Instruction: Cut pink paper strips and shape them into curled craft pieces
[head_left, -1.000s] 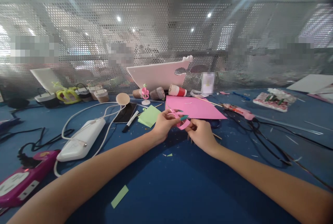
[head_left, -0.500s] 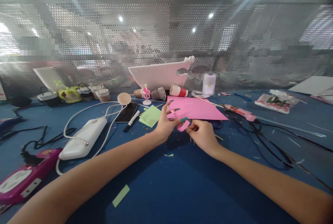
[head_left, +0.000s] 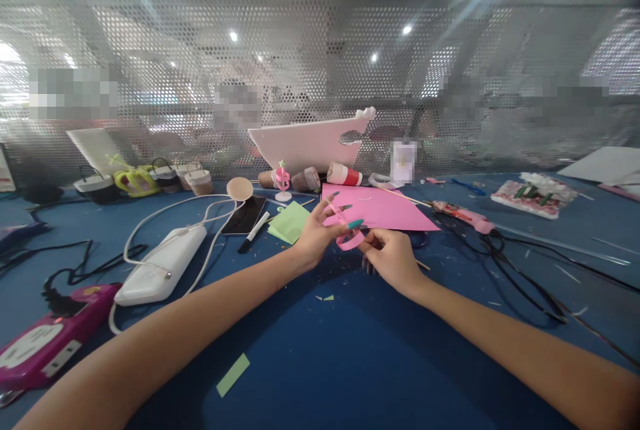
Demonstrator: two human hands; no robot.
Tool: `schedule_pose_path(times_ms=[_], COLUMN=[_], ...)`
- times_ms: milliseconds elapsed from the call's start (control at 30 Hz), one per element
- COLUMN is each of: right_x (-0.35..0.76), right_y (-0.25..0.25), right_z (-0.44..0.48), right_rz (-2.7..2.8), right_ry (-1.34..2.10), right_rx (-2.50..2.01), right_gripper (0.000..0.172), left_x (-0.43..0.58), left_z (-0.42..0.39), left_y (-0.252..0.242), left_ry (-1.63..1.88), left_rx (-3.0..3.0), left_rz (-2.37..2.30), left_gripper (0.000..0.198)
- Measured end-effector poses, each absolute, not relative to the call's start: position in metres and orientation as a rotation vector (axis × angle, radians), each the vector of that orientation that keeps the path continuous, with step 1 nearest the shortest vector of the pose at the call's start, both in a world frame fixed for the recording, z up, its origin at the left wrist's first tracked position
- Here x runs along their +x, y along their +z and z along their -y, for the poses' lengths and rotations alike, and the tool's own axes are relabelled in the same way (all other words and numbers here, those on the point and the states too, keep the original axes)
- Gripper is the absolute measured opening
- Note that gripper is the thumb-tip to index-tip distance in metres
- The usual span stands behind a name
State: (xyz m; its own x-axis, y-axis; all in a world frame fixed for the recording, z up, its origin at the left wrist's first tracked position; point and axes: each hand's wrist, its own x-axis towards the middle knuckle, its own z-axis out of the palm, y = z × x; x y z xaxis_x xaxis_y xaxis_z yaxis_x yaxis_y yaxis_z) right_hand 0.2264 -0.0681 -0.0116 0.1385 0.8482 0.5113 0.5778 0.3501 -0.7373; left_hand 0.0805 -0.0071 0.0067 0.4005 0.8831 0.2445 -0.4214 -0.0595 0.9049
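Note:
A curled pink paper strip (head_left: 351, 241) hangs between my two hands, over the front edge of a pink sheet (head_left: 385, 209). My left hand (head_left: 320, 233) pinches the strip with its thumb, and part of the strip runs up between the fingers. On the other side, my right hand (head_left: 393, 257) has its fingertips pressed together at the strip's right end. Green paper squares (head_left: 290, 222) lie left of my left hand. Behind them stands a small pink ornament (head_left: 283, 181) on a white base.
At the left are a white power bank (head_left: 163, 270) with cables, a magenta power strip (head_left: 55, 337), a phone (head_left: 245, 215) and a marker (head_left: 253, 233). A pink glue gun (head_left: 463, 216) with a black cord lies right. Cups (head_left: 345, 174) line the back.
The pink strip now curls in a rounder loop between my hands. My left hand has turned slightly, its thumb shifting a little up and to the right. My right hand is nearly unchanged.

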Motion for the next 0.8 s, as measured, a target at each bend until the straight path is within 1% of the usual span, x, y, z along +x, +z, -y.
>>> schedule_pose_path(times_ms=[67, 167, 333, 433, 600, 667, 733, 800], right_x=[0.228, 0.227, 0.224, 0.225, 0.228, 0.228, 0.227, 0.226], right_y=[-0.012, -0.012, -0.012, -0.013, -0.017, -0.018, -0.018, -0.017], right_z=[0.067, 0.067, 0.068, 0.066, 0.063, 0.063, 0.063, 0.063], right_rz=[1.534, 1.504, 1.455, 1.455, 1.452, 1.458, 1.459, 1.435], right_ry=[0.373, 0.473, 0.693, 0.763, 0.728, 0.732, 0.765, 0.829], right_rx=[-1.318, -1.291, -1.264, -1.239, -1.217, -1.202, -1.176, -1.134], right_gripper=[0.032, 0.039, 0.045, 0.047, 0.047, 0.045, 0.045, 0.047], left_x=[0.080, 0.078, 0.073, 0.069, 0.067, 0.068, 0.069, 0.068], left_z=[0.004, -0.001, -0.013, -0.018, -0.015, -0.014, -0.014, -0.015], left_y=[0.006, 0.004, 0.001, 0.001, -0.002, -0.004, -0.006, -0.006], left_ry=[1.097, 1.059, 1.079, 1.034, 0.895, 0.883, 0.905, 0.924], left_rx=[1.208, 1.214, 1.179, 1.185, 1.286, 1.327, 1.330, 1.310], left_rz=[-0.455, -0.464, -0.496, -0.483, -0.445, -0.436, -0.438, -0.436], left_gripper=[0.068, 0.053, 0.042, 0.039, 0.050, 0.047, 0.039, 0.037])
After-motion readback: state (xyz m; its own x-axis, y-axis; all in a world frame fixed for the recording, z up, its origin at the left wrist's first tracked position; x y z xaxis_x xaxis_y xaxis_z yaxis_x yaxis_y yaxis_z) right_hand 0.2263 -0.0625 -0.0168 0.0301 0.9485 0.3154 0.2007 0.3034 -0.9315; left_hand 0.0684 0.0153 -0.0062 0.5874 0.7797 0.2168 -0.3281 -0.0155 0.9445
